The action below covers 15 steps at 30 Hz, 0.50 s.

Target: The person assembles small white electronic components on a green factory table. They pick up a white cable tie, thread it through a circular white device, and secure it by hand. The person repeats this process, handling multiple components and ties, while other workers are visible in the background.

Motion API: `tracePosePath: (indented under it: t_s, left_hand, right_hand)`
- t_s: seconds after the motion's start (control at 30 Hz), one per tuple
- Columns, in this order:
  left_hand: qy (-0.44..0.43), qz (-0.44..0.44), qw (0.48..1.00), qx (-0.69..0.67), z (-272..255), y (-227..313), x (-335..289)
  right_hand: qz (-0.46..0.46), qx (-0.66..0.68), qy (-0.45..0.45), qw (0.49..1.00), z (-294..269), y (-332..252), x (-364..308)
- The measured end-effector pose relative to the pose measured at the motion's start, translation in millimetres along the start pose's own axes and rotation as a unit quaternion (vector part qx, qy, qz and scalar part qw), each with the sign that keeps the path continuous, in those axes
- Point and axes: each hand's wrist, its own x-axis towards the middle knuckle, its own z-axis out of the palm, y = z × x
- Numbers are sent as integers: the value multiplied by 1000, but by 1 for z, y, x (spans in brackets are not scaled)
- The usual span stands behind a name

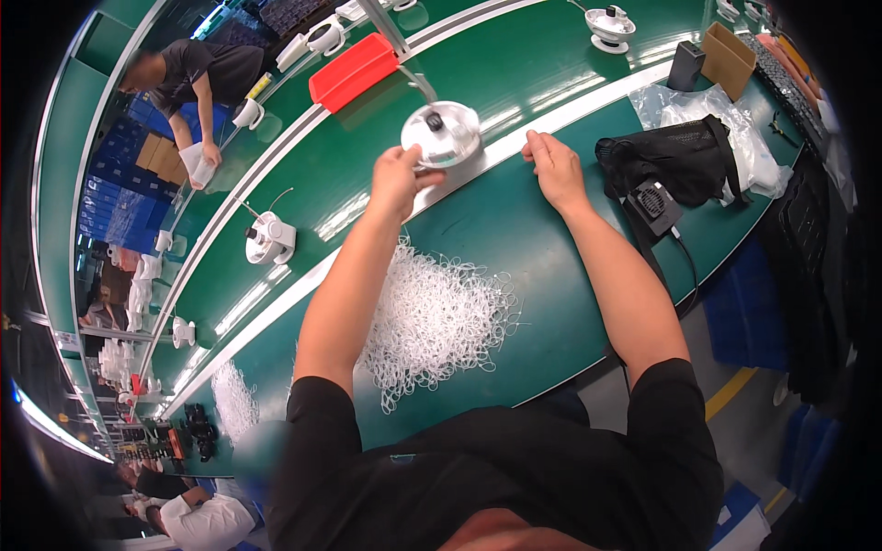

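Observation:
My left hand (397, 184) grips the near left rim of a white round appliance part (450, 133). This part has a shiny disc face, a black knob in its middle and a lead rising behind it, and is over the near edge of the green conveyor belt. To the right, apart from that part, is my right hand (554, 168), its fingers bent and pressed together; whatever they may hold is hidden. Between my forearms, a heap of white looped ties (436, 317) lies on the green table (551, 303).
Similar white parts (269, 239) stand along the belt (340, 174). A red tray (354, 73) is at its far side, where a co-worker (197, 87) handles a white piece. On the right lie a black mesh bag (671, 156), a small fan-like device (654, 208) with a cable and an open carton (729, 60).

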Motion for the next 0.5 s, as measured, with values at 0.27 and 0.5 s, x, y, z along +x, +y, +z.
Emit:
tracePosePath:
  t_s: [0.27,0.5]
  left_hand:
    - [134,14,980,-147,-63,-18,58]
    - [-19,84,903,421,-64,2,-19]
  right_hand:
    - [-20,-42,-46,998,2,2,3]
    - [-25,-88,-59,994,2,3,1]
